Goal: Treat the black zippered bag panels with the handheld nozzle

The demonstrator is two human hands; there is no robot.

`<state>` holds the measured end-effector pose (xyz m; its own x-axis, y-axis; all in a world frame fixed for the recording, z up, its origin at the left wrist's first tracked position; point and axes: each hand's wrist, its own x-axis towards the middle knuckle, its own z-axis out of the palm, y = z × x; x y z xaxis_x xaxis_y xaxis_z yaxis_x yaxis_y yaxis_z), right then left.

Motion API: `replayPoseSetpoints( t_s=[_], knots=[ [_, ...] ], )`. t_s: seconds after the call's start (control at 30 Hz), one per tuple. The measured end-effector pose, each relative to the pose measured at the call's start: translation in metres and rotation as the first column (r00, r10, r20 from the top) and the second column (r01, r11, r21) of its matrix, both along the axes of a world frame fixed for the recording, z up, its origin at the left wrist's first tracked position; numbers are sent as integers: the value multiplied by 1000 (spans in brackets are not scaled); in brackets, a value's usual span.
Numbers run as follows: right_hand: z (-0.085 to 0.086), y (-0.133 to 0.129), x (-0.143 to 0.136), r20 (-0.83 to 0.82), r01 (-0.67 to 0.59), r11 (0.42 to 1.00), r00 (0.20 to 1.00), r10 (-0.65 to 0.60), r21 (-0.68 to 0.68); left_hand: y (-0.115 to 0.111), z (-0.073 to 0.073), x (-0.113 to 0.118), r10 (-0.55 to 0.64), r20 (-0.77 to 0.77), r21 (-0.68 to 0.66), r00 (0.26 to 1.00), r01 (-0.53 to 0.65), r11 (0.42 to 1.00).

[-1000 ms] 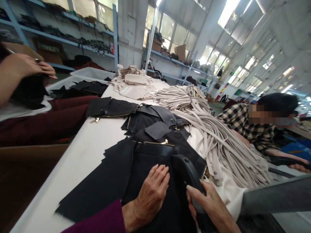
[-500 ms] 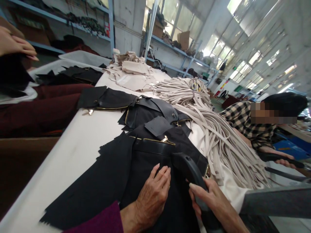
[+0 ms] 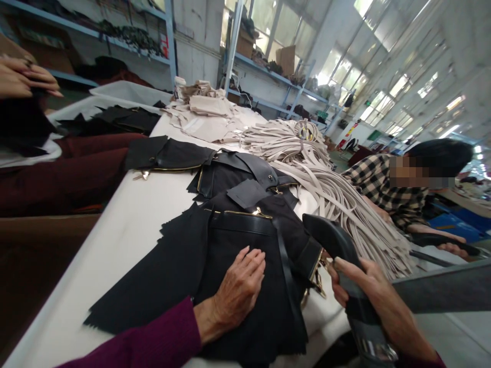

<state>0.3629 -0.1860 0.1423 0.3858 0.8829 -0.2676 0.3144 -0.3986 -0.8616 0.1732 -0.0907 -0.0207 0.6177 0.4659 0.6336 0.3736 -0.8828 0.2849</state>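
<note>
My left hand (image 3: 240,289) lies flat on a black fabric piece (image 3: 245,240) that has a leather band and a gold zipper (image 3: 249,213) along its top. To the right, my right hand (image 3: 358,281) is wrapped round the black handle of a tool (image 3: 333,237), held raised beside the fabric's right edge. Further black pieces with zippers (image 3: 174,153) overlap behind, and a black leather patch (image 3: 247,193) rests on them. Gold metal fittings (image 3: 317,281) hang at the right side, near the tool. The tool's lower part runs out of the frame.
Beige straps (image 3: 341,204) are heaped along the table's right side, with beige pieces (image 3: 210,112) at the far end. On the right, a person in a checked shirt (image 3: 378,176) holds a black tool. Another person's hands (image 3: 30,76) hold black fabric beside a white bin (image 3: 130,92).
My right hand has moved the black tool right and up, off the fabric, uncovering a leather strip and the gold fittings. My left hand stays on the fabric. The view has shifted slightly.
</note>
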Motion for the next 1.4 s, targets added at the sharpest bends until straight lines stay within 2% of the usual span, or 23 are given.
replayPoseSetpoints(
  t_s=[0.07, 0.13, 0.23, 0.33, 0.43, 0.5, 0.57, 0.7, 0.83, 0.9, 1.0, 1.13, 1.2, 1.3, 1.4],
  knots=[
    [-6, -10, -5, -17, -34, 998, 999, 33, -50, 3, 11, -9, 75, 47, -34, 996, -74, 997],
    [-15, -14, -13, -53, -88, 991, 995, 83, -98, 9, 23, -22, 224, 73, -110, 972, -215, 970],
    [-25, -14, -29, -44, -149, 982, 989, 145, -114, 25, 35, -44, 466, 50, -271, 883, -437, 858],
    [-28, -11, -43, -49, -242, 966, 970, 239, -91, 45, 32, -65, 568, 20, -454, 823, -498, 739],
    [-31, -1, -57, -129, -384, 917, 920, 370, -106, 63, 22, -81, 536, 74, -653, 841, -365, 664],
    [-33, 8, -68, -177, -439, 895, 890, 420, -85, 72, 17, -88, 476, 174, -768, 862, -184, 613],
    [-35, 19, -82, -216, -460, 887, 872, 440, -49, 78, 16, -93, 414, 306, -841, 857, 40, 539],
    [-37, 45, -111, -268, -503, 864, 835, 481, -15, 80, 20, -101, 331, 538, -834, 775, 432, 343],
    [-42, 79, -131, -212, -501, 865, 844, 493, 16, 77, 23, -101, 294, 662, -745, 690, 648, 157],
    [-46, 92, -134, -220, -467, 882, 855, 470, 68, 77, 21, -99, 302, 692, -705, 656, 703, 89],
    [-48, 94, -132, -260, -417, 902, 864, 431, 110, 80, 15, -97, 345, 715, -658, 608, 752, 39],
    [-46, 73, -133, -254, -516, 855, 834, 490, -44, 83, 9, -95, 371, 734, -616, 568, 787, 14],
    [-46, 71, -136, -230, -540, 839, 827, 513, -69, 82, 9, -95, 374, 732, -615, 569, 788, 6],
    [-48, 87, -134, -204, -474, 879, 856, 476, 60, 81, 9, -97, 376, 713, -636, 592, 772, -8],
    [-46, 99, -119, -293, -344, 927, 880, 374, 150, 80, 11, -99, 384, 675, -678, 629, 735, -14]
  ],
)
